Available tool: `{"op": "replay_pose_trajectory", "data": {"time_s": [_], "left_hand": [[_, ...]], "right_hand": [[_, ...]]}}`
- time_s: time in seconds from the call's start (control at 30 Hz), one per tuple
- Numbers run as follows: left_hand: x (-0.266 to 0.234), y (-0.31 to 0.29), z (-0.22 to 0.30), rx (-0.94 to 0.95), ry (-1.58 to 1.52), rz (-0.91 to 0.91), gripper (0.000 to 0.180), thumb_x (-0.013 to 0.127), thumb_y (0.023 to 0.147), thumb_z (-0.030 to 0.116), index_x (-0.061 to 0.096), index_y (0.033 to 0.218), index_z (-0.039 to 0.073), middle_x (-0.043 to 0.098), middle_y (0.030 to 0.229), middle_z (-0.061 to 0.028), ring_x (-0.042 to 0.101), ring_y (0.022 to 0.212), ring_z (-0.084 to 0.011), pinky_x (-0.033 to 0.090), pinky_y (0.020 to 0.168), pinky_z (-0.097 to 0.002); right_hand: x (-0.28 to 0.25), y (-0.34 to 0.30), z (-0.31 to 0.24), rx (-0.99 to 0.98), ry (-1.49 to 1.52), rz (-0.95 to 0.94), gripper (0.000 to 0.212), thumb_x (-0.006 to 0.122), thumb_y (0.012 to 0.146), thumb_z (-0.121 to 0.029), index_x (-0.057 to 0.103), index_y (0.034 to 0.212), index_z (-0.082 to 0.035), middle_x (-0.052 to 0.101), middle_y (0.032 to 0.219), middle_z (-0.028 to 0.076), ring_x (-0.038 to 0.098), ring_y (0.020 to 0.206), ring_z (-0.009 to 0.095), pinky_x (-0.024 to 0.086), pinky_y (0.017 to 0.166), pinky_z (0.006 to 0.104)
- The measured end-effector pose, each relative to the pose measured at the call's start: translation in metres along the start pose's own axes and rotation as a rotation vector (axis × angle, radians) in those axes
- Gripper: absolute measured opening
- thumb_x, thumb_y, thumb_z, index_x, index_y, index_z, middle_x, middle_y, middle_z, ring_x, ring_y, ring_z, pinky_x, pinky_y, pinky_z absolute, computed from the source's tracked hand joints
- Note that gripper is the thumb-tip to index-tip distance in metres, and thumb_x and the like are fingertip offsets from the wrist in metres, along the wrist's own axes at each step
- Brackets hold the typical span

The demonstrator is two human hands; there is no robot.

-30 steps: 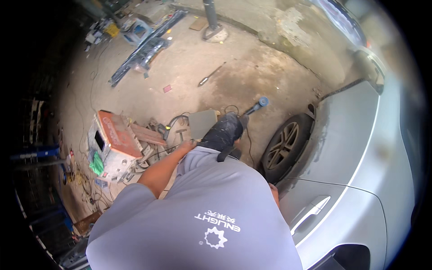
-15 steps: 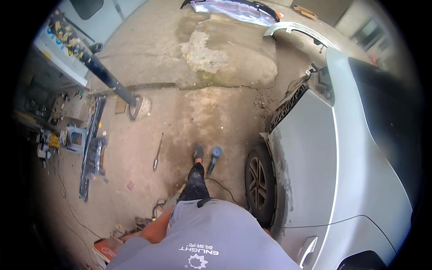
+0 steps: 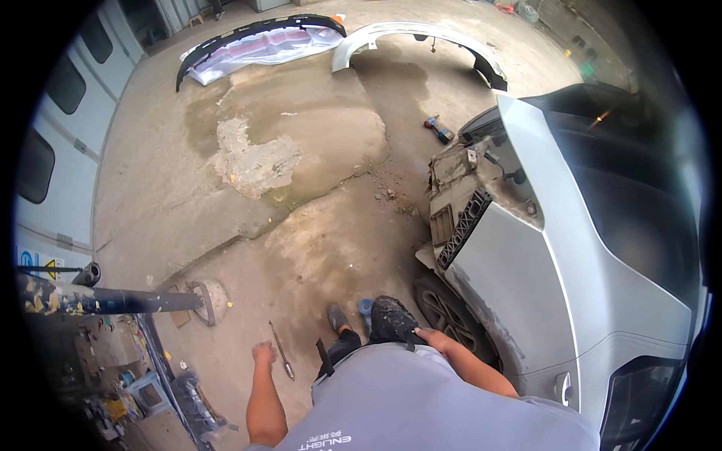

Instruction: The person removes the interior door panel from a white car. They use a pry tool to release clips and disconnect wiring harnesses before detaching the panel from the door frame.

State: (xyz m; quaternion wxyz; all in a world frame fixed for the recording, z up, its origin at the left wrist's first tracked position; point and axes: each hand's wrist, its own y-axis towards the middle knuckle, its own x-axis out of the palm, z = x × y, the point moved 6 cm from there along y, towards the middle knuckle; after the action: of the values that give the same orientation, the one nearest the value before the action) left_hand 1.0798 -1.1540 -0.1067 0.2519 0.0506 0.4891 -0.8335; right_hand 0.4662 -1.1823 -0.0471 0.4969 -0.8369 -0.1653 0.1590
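Observation:
My left hand [image 3: 264, 352] hangs over the concrete floor with its fingers curled in, and nothing shows in it. Beside it lies a long metal rod tool [image 3: 281, 350] with a thick shiny end. My right hand [image 3: 431, 337] is against my dark, dusty trousers [image 3: 392, 319] at the thigh; its fingers are partly hidden. Between my feet a blue round-headed power tool [image 3: 365, 307] stays on the floor, mostly covered by my leg. To my right stands a silver car [image 3: 519, 263] with its bumper off and a scuffed grey patch above the wheel [image 3: 451, 316].
Ahead lie a white bumper [image 3: 421, 30] and a black bumper part [image 3: 256, 28] in plastic wrap. A cordless drill [image 3: 438, 130] sits near the car's exposed end. A dark post [image 3: 135, 298] rises from a concrete base at left, near a blue stool [image 3: 149, 394]. A low step crosses the floor.
My view has turned right and moved toward the car's exposed end. Both hands have come into sight, and my right leg has stepped forward over the blue tool.

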Motion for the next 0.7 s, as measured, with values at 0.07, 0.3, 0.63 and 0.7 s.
{"op": "replay_pose_trajectory", "data": {"time_s": [0.07, 0.3, 0.63, 0.7], "left_hand": [[0.023, 0.025, 0.043, 0.017, 0.0, -0.052, 0.012, 0.062, 0.093, 0.015, 0.057, 0.088, 0.004, 0.061, 0.069, -0.008, 0.057, 0.049, -0.0163, 0.042, 0.04, -0.0281], [0.239, 0.026, 0.186, 0.129, 0.315, -0.424, 0.024, 0.068, 0.092, 0.024, 0.068, 0.097, 0.001, 0.068, 0.077, -0.0105, 0.064, 0.061, -0.0178, 0.05, 0.053, -0.0319], [0.295, 0.146, 0.407, 0.35, 1.099, -0.464, 0.03, 0.069, 0.09, 0.029, 0.07, 0.097, 0.0, 0.07, 0.079, -0.0152, 0.066, 0.067, -0.0242, 0.053, 0.063, -0.0385], [0.284, 0.175, 0.463, 0.136, 0.799, -0.325, 0.025, 0.067, 0.091, 0.025, 0.064, 0.098, 0.001, 0.066, 0.075, -0.0115, 0.063, 0.059, -0.0212, 0.049, 0.052, -0.0344]], "right_hand": [[-0.001, 0.016, -0.04, 0.016, -0.058, 0.067, 0.057, 0.052, 0.103, -0.047, 0.062, 0.133, 0.001, 0.066, 0.129, 0.017, 0.062, 0.114, 0.024, 0.045, 0.102, 0.0381], [-0.042, 0.057, -0.229, -0.103, -0.34, 0.12, 0.077, 0.058, 0.095, -0.058, 0.056, 0.135, 0.009, 0.06, 0.136, 0.028, 0.057, 0.128, 0.038, 0.044, 0.106, 0.0422], [-0.187, 0.127, -0.474, -0.231, -0.185, 0.069, 0.054, 0.062, 0.094, -0.043, 0.065, 0.127, -0.001, 0.065, 0.125, 0.026, 0.061, 0.12, 0.041, 0.048, 0.101, 0.0453], [-0.215, 0.137, -0.5, -0.229, -0.041, 0.036, 0.046, 0.065, 0.092, -0.039, 0.069, 0.122, -0.005, 0.067, 0.123, 0.024, 0.063, 0.116, 0.04, 0.05, 0.098, 0.0438]]}}
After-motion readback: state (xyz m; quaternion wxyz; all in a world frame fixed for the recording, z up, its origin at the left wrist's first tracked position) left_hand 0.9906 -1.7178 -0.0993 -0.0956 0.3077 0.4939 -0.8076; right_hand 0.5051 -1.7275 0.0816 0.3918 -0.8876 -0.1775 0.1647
